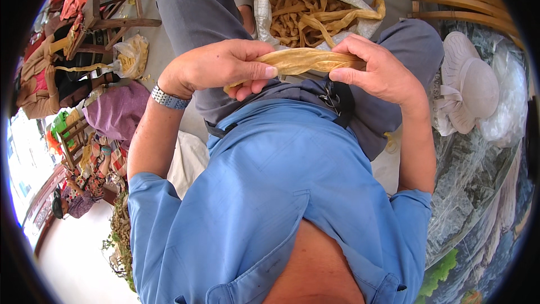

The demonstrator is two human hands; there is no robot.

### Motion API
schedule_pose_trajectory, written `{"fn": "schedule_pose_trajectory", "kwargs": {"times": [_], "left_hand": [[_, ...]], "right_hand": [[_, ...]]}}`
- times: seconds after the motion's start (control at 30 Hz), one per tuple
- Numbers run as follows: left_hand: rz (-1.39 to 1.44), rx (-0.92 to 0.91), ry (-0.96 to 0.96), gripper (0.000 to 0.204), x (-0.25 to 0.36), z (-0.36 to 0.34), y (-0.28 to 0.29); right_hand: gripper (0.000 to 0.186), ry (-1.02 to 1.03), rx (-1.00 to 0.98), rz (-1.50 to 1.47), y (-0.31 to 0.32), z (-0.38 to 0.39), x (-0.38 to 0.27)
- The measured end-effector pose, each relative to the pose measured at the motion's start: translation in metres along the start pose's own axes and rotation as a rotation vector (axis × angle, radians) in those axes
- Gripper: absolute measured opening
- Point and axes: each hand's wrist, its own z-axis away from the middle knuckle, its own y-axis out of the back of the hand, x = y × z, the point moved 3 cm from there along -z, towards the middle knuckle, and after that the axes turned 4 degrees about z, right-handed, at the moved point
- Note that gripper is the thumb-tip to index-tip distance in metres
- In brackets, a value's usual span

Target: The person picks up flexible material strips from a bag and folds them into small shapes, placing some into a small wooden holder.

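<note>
Between my hands, above my lap, stretches a twisted tan strip (pixel 306 61), fibrous and slightly shiny, like a dried plant strip. My left hand (pixel 225 67) closes around one end with the thumb pressed on top, and a short tail of it sticks out below the fingers. At the other end, my right hand (pixel 379 67) pinches it between thumb and fingers. Just beyond, a white woven sack (pixel 267 14) stands with its mouth wide, full of similar tan strips (pixel 315 17). One long strip hangs over the sack's right side.
Right of my knee, a pale brimmed hat (pixel 469 81) rests by clear plastic sheeting (pixel 472 191). A wooden chair (pixel 467 8) stands far right. At left are a wooden stool (pixel 124 22), a plastic bag of strips (pixel 132 56) and other seated people (pixel 42 87).
</note>
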Motion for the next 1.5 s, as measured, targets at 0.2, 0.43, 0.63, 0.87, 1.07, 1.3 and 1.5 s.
{"fn": "schedule_pose_trajectory", "kwargs": {"times": [0.2, 0.43, 0.63, 0.87, 1.07, 1.3, 1.5], "left_hand": [[-0.087, -0.037, 0.018, 0.034, 0.024, -0.016, -0.015], [-0.076, 0.03, -0.049, 0.031, 0.007, -0.006, -0.006], [-0.105, -0.046, -0.032, 0.029, 0.02, -0.008, -0.011], [-0.449, 0.001, -0.228, 0.029, 0.004, -0.009, 0.006], [0.011, -0.068, -0.108, 0.029, 0.006, -0.007, 0.0], [0.018, -0.091, -0.06, 0.024, -0.005, -0.002, -0.003], [0.136, -0.058, -0.105, 0.024, -0.001, -0.002, -0.015]], "right_hand": [[0.036, -0.141, -0.202, -0.239, -0.027, -0.016, -0.018], [0.03, -0.255, -0.218, -0.345, -0.012, -0.004, -0.005], [0.029, -0.148, -0.23, -0.404, -0.021, -0.007, -0.011], [0.03, -0.29, -0.365, -0.363, -0.014, -0.008, -0.018], [0.027, -0.278, -0.345, -0.479, -0.011, -0.012, -0.015], [0.027, -0.277, -0.355, -0.377, -0.018, -0.013, -0.018], [0.025, -0.177, -0.297, -0.316, -0.016, -0.019, -0.022]]}}
